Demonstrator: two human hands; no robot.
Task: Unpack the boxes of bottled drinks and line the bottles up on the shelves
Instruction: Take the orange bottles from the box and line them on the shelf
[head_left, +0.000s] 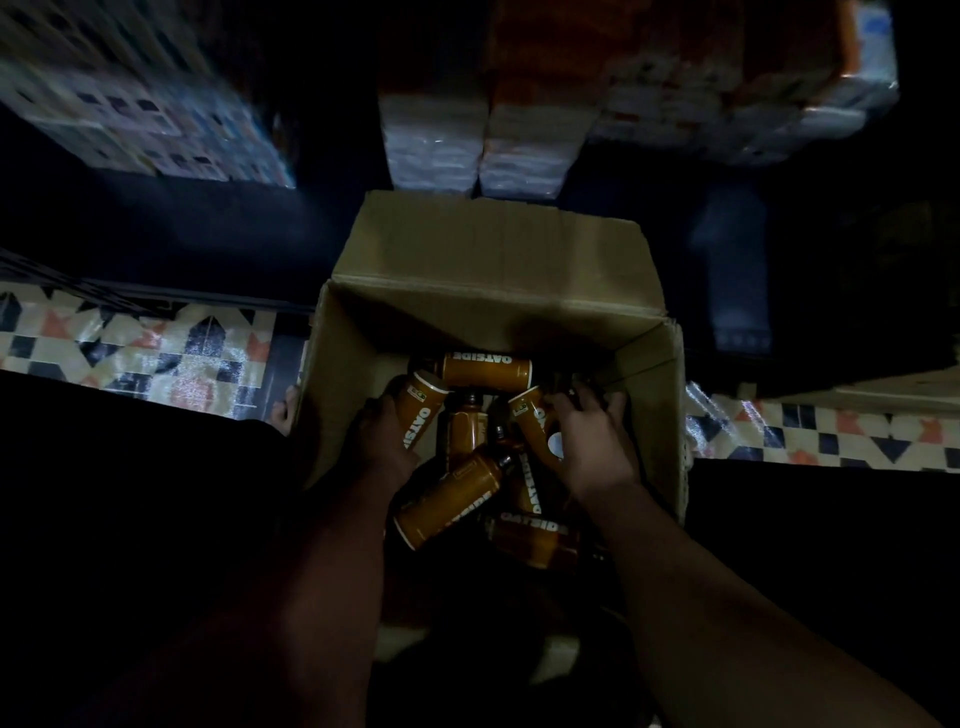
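While L hand (382, 441) grips one bottle (418, 418) in box (493, 270), R hand (592, 441) grips another (537, 421).

Head camera looks steeply down, close above open box (483, 270).

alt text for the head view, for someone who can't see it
Seen from above in dim light, both hands reach into an open cardboard box of jumbled brown bottles: the left hand grips one bottle, the right hand another. The box sits on a patterned floor, with blurred wrapped packs beyond.
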